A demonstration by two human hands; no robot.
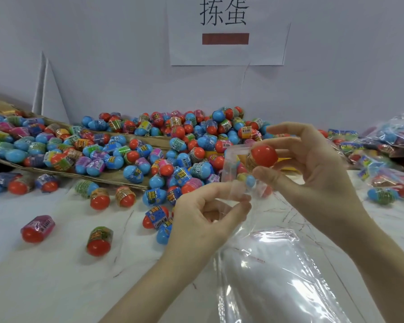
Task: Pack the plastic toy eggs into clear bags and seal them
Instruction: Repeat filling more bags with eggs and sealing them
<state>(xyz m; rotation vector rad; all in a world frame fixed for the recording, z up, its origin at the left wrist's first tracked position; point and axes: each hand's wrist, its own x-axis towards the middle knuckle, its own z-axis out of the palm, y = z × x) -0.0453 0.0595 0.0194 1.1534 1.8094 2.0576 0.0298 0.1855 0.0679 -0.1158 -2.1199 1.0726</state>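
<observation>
My right hand (313,166) holds a toy egg (264,156) with a red end between thumb and fingers, at the mouth of a small clear bag (233,169). My left hand (205,215) pinches the lower edge of that bag, just below and left of the egg. A big pile of red and blue toy eggs (149,145) with coloured labels covers the table behind both hands. Several loose eggs lie nearer, such as one with a green label (99,241).
A stack of empty clear bags (275,276) lies under my right forearm. Filled bags of eggs (392,141) are heaped at the right. Flattened cardboard (117,176) lies under the pile at left. A paper sign (226,31) hangs on the wall. The white table (56,276) is scratched.
</observation>
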